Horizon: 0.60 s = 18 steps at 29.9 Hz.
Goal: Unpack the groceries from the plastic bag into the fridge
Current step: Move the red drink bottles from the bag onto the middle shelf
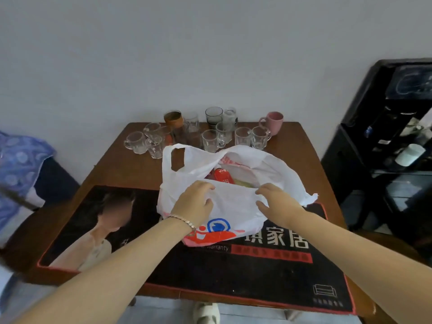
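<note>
A white plastic bag (233, 206) with a red and blue logo stands open on the brown table (131, 169), partly on a black printed mat (233, 265). Inside the mouth I see a red packet (223, 175) and something yellowish (243, 182); the other contents are hidden. My left hand (194, 203), with a bracelet at the wrist, grips the near rim of the bag on its left side. My right hand (277, 204) grips the same rim on the right, fingers curled over the edge. No fridge is in view.
Several clear glass mugs (210, 140), darker glasses and a pink mug (273, 122) crowd the table's far edge just behind the bag. A black cabinet (350, 160) with shelves stands to the right. Blue patterned cloth (18, 160) lies at the left.
</note>
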Motion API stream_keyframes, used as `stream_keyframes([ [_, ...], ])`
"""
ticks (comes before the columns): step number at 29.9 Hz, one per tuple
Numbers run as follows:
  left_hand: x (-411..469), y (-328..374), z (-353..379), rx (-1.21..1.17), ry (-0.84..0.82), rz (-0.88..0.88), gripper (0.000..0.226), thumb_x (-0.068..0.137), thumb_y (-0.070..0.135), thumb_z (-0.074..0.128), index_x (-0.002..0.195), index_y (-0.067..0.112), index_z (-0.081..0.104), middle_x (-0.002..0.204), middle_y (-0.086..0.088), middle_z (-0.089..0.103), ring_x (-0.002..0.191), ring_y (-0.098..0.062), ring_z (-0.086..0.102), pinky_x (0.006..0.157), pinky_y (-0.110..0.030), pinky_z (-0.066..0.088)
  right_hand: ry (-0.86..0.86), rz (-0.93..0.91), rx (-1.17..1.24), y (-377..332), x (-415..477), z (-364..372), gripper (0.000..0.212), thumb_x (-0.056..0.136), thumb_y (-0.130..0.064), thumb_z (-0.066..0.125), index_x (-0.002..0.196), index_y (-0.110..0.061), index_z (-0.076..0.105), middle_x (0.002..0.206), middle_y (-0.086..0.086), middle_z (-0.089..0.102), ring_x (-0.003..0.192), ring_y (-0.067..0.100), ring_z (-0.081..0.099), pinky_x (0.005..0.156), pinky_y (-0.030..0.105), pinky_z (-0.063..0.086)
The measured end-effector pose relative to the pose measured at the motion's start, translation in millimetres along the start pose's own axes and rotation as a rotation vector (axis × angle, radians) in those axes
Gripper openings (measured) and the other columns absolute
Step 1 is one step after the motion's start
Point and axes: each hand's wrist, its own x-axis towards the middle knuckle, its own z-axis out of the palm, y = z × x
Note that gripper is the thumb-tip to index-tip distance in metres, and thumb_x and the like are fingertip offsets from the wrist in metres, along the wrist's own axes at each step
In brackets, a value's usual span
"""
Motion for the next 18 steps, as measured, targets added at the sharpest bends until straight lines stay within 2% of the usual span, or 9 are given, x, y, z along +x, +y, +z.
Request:
stream_keyframes([
  [3,37,-12,10,0.140,-0.006,0.158,0.043,0.094,0.015,0.046,0.137,0.016,0.044,0.148,-0.001,0.037,0.136,-0.018,0.035,0.113,-0.030,0.026,-0.012,-0.008,-0.009,5,32,17,0.050,0.099,-0.030,0.040,0.146,-0.015,0.030,0.153,0.003,0.029,0.139,0.022,0.029,0.113,0.033,0.024],
  [5,60,-20,18,0.241,-0.074,0.244,0.046,0.096,0.022,0.042,0.142,0.021,0.037,0.152,0.001,0.030,0.141,-0.017,0.026,0.117,-0.035,0.017,-0.058,0.016,0.027,6,44,25,0.045,0.100,-0.030,0.038,0.142,-0.015,0.036,0.146,0.005,0.040,0.134,0.023,0.036,0.110,0.034,0.027],
  [7,76,-28,27,0.316,-0.202,0.299,0.042,0.098,0.030,0.037,0.140,0.026,0.038,0.150,0.003,0.034,0.141,-0.017,0.025,0.119,-0.041,0.011,-0.079,0.020,0.064,6,45,34,0.033,0.100,-0.026,0.038,0.124,-0.012,0.055,0.117,0.005,0.062,0.113,0.025,0.053,0.095,0.031,0.038],
  [9,83,-38,36,0.355,-0.350,0.359,0.034,0.098,0.035,0.034,0.119,0.022,0.057,0.124,0.000,0.059,0.122,-0.020,0.048,0.111,-0.039,0.026,-0.120,0.053,0.061,5,40,48,0.032,0.100,-0.028,0.037,0.090,-0.006,0.058,0.075,-0.003,0.057,0.083,0.023,0.055,0.076,0.027,0.038],
  [10,82,-43,41,0.375,-0.412,0.384,0.035,0.098,0.038,0.035,0.103,0.016,0.062,0.108,-0.003,0.065,0.107,-0.022,0.055,0.101,-0.033,0.035,-0.162,0.084,0.069,8,36,56,0.039,0.101,-0.031,0.034,0.083,-0.006,0.058,0.069,-0.004,0.053,0.078,0.020,0.054,0.075,0.027,0.038],
  [11,80,-48,46,0.386,-0.466,0.395,0.038,0.098,0.039,0.036,0.091,0.013,0.062,0.098,-0.006,0.066,0.096,-0.024,0.058,0.087,-0.029,0.039,-0.222,0.133,0.090,11,31,63,0.044,0.101,-0.035,0.030,0.085,-0.007,0.060,0.074,-0.002,0.057,0.080,0.018,0.057,0.078,0.026,0.041],
  [13,75,-62,56,0.374,-0.562,0.392,0.040,0.097,0.042,0.037,0.074,0.015,0.056,0.090,-0.009,0.066,0.084,-0.025,0.059,0.067,-0.027,0.033,-0.314,0.270,0.173,17,21,76,0.046,0.101,-0.041,0.026,0.100,-0.016,0.065,0.096,0.000,0.066,0.091,0.014,0.061,0.088,0.024,0.044],
  [16,70,-77,65,0.286,-0.608,0.351,0.049,0.096,0.043,0.038,0.055,0.017,0.039,0.065,-0.003,0.054,0.066,-0.018,0.050,0.061,-0.026,0.029,-0.279,0.384,0.201,17,19,83,0.034,0.098,-0.041,0.037,0.102,-0.020,0.064,0.100,-0.002,0.065,0.088,0.010,0.061,0.086,0.022,0.048],
  [18,69,-81,66,0.240,-0.618,0.312,0.051,0.096,0.044,0.038,0.050,0.022,0.032,0.054,0.003,0.040,0.064,-0.013,0.045,0.061,-0.024,0.029,-0.116,0.364,0.232,9,30,80,0.024,0.095,-0.035,0.049,0.103,-0.019,0.064,0.101,-0.007,0.059,0.087,0.007,0.058,0.085,0.020,0.048],
])
